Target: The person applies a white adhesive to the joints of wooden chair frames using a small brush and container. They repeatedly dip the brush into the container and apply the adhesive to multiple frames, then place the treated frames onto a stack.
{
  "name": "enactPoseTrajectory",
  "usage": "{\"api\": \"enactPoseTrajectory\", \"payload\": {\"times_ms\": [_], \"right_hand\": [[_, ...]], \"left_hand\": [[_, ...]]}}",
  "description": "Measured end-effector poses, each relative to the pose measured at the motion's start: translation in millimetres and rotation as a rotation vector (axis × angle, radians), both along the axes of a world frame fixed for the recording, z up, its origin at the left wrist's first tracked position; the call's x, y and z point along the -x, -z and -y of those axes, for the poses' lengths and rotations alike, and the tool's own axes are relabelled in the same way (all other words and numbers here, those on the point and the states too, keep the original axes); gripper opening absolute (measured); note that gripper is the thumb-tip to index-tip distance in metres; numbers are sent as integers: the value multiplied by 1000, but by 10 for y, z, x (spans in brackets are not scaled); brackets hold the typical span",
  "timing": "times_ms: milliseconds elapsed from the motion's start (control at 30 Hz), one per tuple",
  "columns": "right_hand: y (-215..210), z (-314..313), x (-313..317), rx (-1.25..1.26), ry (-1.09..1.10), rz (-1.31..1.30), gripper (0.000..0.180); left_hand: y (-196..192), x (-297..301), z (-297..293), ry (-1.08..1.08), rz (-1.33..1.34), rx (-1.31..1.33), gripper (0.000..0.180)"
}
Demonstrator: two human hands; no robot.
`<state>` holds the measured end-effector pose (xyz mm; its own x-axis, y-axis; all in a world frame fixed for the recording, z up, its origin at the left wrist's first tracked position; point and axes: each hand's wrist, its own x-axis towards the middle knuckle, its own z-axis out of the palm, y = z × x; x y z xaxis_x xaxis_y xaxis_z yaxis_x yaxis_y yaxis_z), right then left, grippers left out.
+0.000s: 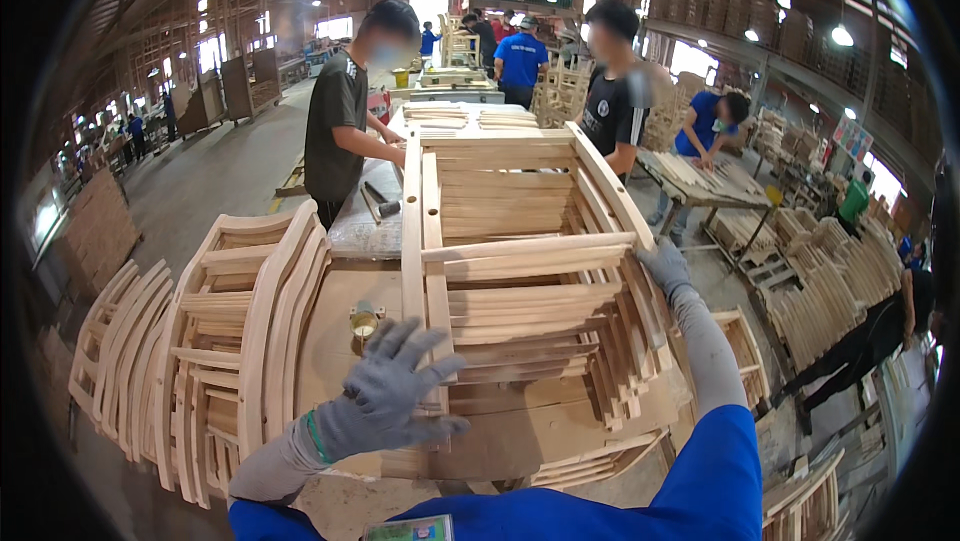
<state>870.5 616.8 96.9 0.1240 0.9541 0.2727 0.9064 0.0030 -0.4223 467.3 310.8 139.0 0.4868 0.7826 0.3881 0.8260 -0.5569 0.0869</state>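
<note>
A stack of pale wooden chair-back frames [540, 249] stands on the workbench [345, 291] before me, with slatted crosspieces between long side rails. My right hand [665, 268], in a grey glove, is closed round the right rail of the top frame, its fingers partly hidden. My left hand [398, 381], also gloved in grey, is held with fingers spread beside the lower end of the stack's left rail. Nothing is in it. Just beyond it on the bench sits a small cup [365, 323] of yellowish stuff.
More chair-back frames [235, 321] are stacked at the left. A hammer-like tool [381, 203] lies on the far bench surface. One co-worker [345, 126] stands at its left, another [612, 106] at its right. A table with wooden parts [710, 181] stands farther right.
</note>
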Motion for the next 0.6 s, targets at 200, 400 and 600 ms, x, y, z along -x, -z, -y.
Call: {"api": "enactPoseTrajectory", "payload": {"times_ms": [200,400,600], "right_hand": [[-37,46,81,78,26,-161,79],[22,-81,-55,97,53,-119,81],[87,-125,-48,76,-2,-147,83]], "left_hand": [[929,-92,3,-326,250,-50,78],[1718,-351,-310,-335,527,-257,72],[2031,-360,-491,-459,407,-570,57]]}}
